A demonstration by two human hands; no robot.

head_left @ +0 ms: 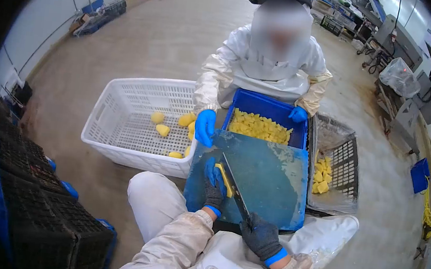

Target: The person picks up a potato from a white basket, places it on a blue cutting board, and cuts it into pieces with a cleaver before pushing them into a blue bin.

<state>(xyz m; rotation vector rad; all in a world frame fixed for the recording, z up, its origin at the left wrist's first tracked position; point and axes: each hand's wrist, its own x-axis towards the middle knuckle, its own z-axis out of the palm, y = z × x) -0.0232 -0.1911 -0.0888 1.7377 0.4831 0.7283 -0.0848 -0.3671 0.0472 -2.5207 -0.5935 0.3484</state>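
On the blue-green cutting board (pixel 269 171), my left hand (pixel 214 183), in a blue and dark grey glove, holds a yellow peeled piece (pixel 224 179) near the board's left side. A long knife (pixel 235 188) lies along the right side of the piece, its blade pointing away from me. My right hand (pixel 262 238), in a dark grey glove, is wrapped round the knife's handle at the board's near edge. Beyond the board stands a blue bin (pixel 236 98) of yellow chunks (pixel 260 127). Several yellow peeled pieces (pixel 162 130) lie in the white basket (pixel 115 148) on the left.
A co-worker (pixel 277 62) in white sits opposite, one blue-gloved hand (pixel 205 127) by the board's far left corner, the other at the blue bin. A lined black crate (pixel 349 171) with yellow pieces stands right. Dark crates (pixel 47 211) are stacked at left.
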